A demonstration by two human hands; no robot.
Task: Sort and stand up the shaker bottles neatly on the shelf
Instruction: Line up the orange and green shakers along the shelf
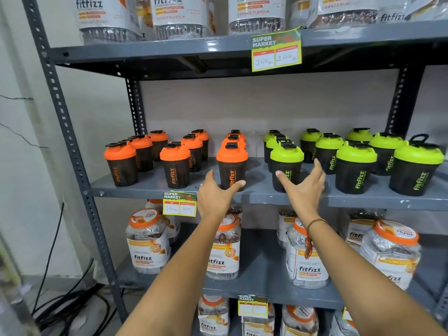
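Bright, even indoor light with soft shadows. Glare streaks the upper shelf edge [218, 46]. Wide-angle bending and blur at the edges.

Dark shakers [231, 166] on the grey shelf [150, 184]. Orange lids [232, 155] left, lime-green lids [286, 154] right. Lettering matches each lid.

Every shaker bottle [232, 166] in front of me says "fitfizz", jars [148, 241] too. Price tag [276, 49] up top reads "SUPER MARKET", 160 and 100 Rs.
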